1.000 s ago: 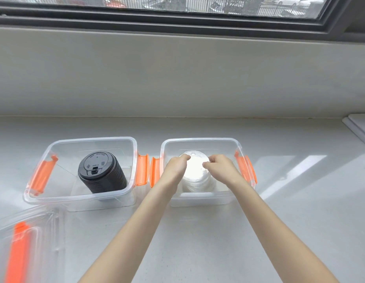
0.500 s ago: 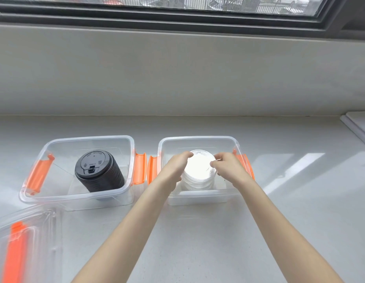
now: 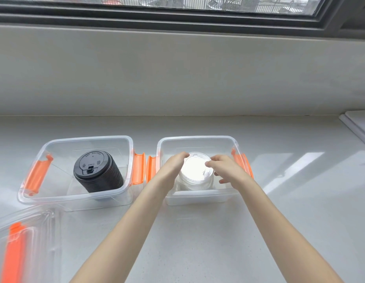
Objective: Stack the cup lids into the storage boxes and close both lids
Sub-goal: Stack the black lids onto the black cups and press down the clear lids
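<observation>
Two clear storage boxes with orange latches stand side by side on the counter. The left box [image 3: 85,139] holds a tall stack of black cup lids [image 3: 98,172], leaning a little. The right box [image 3: 198,138] holds a stack of clear white cup lids [image 3: 195,170]. My left hand [image 3: 173,166] cups the left side of that stack inside the box. My right hand [image 3: 226,170] is at the stack's right side, fingers spread, one fingertip on the top lid's rim. Both boxes are uncovered.
A clear box lid with an orange latch [image 3: 24,242] lies on the counter at the lower left, partly out of frame. A white flat object [image 3: 359,123] sits at the far right edge. A wall and a window sill rise behind the boxes.
Both hands have moved apart, from pinching the top of the clear lid stack to resting at its sides. My right fingers have spread. The stack stays in the right box.
</observation>
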The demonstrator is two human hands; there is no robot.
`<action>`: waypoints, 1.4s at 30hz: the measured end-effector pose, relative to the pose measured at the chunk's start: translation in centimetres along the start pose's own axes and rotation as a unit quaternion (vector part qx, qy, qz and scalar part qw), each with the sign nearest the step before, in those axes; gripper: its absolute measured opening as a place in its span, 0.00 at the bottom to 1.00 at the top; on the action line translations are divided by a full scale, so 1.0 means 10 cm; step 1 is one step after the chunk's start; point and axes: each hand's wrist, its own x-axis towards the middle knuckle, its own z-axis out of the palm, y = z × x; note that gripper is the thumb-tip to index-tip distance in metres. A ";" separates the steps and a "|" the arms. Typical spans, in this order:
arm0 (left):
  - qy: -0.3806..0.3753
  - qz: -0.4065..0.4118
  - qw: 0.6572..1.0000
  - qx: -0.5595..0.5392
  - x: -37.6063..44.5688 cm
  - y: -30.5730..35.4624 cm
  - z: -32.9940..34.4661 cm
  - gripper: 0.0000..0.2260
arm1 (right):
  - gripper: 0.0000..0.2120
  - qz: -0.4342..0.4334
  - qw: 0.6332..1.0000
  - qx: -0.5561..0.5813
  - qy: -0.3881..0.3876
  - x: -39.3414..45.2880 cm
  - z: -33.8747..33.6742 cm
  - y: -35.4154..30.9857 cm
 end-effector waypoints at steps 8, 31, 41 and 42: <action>-0.018 0.007 1.000 0.020 -0.01 0.00 0.01 0.21 | 0.16 0.018 0.999 -0.008 -0.029 -0.01 -0.01 -0.02; -0.052 -0.048 0.997 0.044 0.02 0.01 0.03 0.24 | 0.21 0.070 0.995 -0.004 -0.067 0.10 -0.01 0.04; -0.038 -0.048 0.998 0.029 0.05 0.00 0.06 0.25 | 0.15 0.046 0.998 -0.033 -0.040 0.10 0.06 0.03; -0.039 -0.049 0.998 0.024 0.05 -0.01 0.05 0.25 | 0.16 0.046 0.998 -0.035 -0.040 0.09 0.06 0.03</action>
